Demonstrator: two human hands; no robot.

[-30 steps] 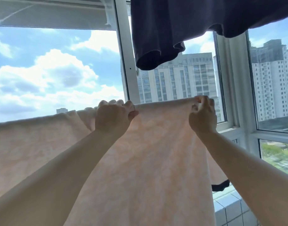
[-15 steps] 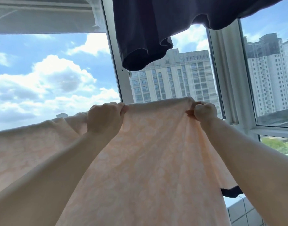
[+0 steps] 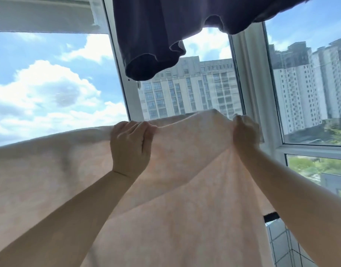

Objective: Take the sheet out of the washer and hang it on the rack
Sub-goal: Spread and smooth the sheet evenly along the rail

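Observation:
A pale peach patterned sheet [image 3: 185,189] hangs draped in front of the window and fills the lower part of the view. Its top edge runs from the far left up to the right. My left hand [image 3: 130,147] grips a bunch of the sheet at that top edge, fingers curled over the fold. My right hand [image 3: 244,132] grips the sheet's right end, partly wrapped in the cloth. Diagonal folds run down from my right hand. The rack's bar is hidden under the cloth.
A dark purple garment [image 3: 156,45] hangs overhead, just above my hands. Behind are white window frames [image 3: 250,93], with sky and tall buildings outside. A white tiled ledge [image 3: 281,247] lies at the lower right, with a dark object [image 3: 270,216] sticking out behind the sheet.
My right hand has pulled the sheet's right end further right and down, drawing diagonal folds into the cloth. My left hand keeps its grip on the top edge.

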